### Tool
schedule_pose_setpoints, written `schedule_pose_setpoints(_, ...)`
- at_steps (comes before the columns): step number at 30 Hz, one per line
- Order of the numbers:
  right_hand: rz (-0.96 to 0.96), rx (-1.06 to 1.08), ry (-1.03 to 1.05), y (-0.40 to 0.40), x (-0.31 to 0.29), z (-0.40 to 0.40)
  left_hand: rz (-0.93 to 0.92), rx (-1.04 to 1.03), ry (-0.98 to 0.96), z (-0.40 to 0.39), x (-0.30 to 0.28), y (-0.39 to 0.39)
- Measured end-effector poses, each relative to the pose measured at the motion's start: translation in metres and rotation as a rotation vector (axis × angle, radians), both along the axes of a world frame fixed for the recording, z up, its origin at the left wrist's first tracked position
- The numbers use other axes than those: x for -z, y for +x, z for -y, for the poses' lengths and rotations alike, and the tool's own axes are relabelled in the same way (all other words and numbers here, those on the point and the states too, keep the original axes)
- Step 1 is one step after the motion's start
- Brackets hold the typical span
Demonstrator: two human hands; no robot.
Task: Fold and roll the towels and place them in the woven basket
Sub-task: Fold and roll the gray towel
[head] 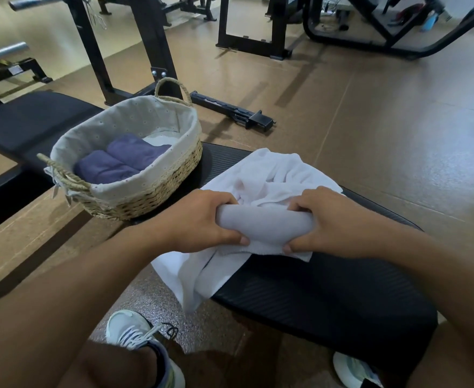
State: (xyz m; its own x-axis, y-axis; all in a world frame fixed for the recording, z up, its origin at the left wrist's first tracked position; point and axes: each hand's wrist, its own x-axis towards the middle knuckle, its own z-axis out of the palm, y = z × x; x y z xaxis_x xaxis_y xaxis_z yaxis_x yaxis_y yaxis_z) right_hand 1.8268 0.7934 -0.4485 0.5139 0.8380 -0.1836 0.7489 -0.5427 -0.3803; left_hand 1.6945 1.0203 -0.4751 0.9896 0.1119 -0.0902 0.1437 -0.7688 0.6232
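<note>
A rolled white towel (266, 225) lies across the black padded bench (328, 289). My left hand (199, 219) grips its left end and my right hand (322, 222) grips its right end. Under and behind the roll a second white towel (272, 175) lies crumpled, with one edge hanging off the bench's near side. The woven basket (146, 200) with a pale cloth liner stands on the bench to the left. Inside it lie two rolled purple towels (118, 161) side by side, with something white behind them.
Black gym frames (146, 51) and steel bars (3, 53) stand behind the basket. A black metal part (233, 110) lies on the brown floor. Another black bench pad (28, 121) sits at left. My shoes (137, 340) rest on the floor below the bench.
</note>
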Motion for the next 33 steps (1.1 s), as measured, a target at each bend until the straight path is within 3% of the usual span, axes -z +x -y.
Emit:
schedule_pose_setpoints(3, -0.224, 0.128, 0.185, 0.003, -0.016, 0.009, 0.102, -0.019, -0.144, 0.001, -0.014, -0.006)
schedule_pose_setpoints(8, -0.588, 0.167, 0.433, 0.007, -0.031, 0.021, 0.177, -0.011, -0.372, 0.01, -0.033, -0.012)
schedule_pose_setpoints(11, -0.691, 0.197, 0.501, 0.01, -0.034, 0.023, 0.177, -0.002, -0.417, 0.014, -0.039, -0.008)
schedule_pose_setpoints(14, -0.698, 0.246, 0.589, 0.01, -0.035, 0.021, 0.145, -0.058, -0.4, 0.018, -0.042, -0.006)
schedule_pose_setpoints(18, -0.602, 0.286, 0.694, 0.0, -0.028, 0.017, -0.013, -0.014, -0.065, 0.025, -0.026, -0.012)
schedule_pose_setpoints(20, -0.558, 0.254, 0.738, -0.008, -0.026, 0.011, 0.019, 0.029, 0.001, 0.033, -0.02, -0.016)
schedule_pose_setpoints(24, -0.484, 0.133, 0.758, -0.027, -0.023, 0.007, 0.237, -0.017, -0.269, 0.05, -0.028, -0.015)
schedule_pose_setpoints(30, -0.392, 0.203, 0.611, -0.048, -0.012, -0.001, 0.257, -0.055, -0.282, 0.05, -0.026, -0.018)
schedule_pose_setpoints(33, -0.407, 0.196, 0.422, -0.044, -0.008, -0.003, 0.329, -0.154, -0.357, 0.049, -0.027, -0.016)
